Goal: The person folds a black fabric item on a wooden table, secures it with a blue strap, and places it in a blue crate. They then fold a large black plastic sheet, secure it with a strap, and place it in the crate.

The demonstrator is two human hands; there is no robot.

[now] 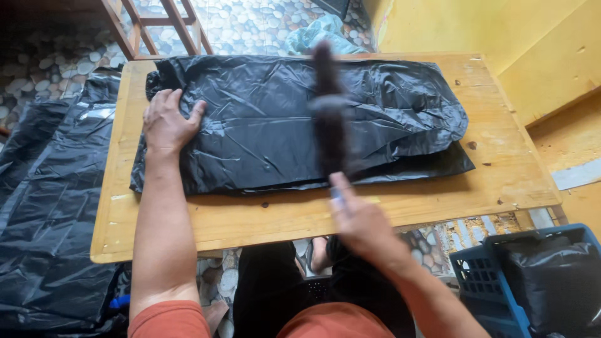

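left hand (166, 122) pressing flat, fingers spread, on black plastic bag (300, 119) | right hand (363, 225) gripping blurred dark stick (328, 112) over bag | wooden table (282, 216)

Our left hand (166, 122) lies flat, palm down, fingers spread and thumb splayed, near the table's far left corner, the forearm running straight back over its near edge. Our right hand (360, 219) hovers blurred at the near edge, fingers curled in a grip, forearm angling right.

Short orange-red sleeves end above bare forearms, and dark trousers cover the legs
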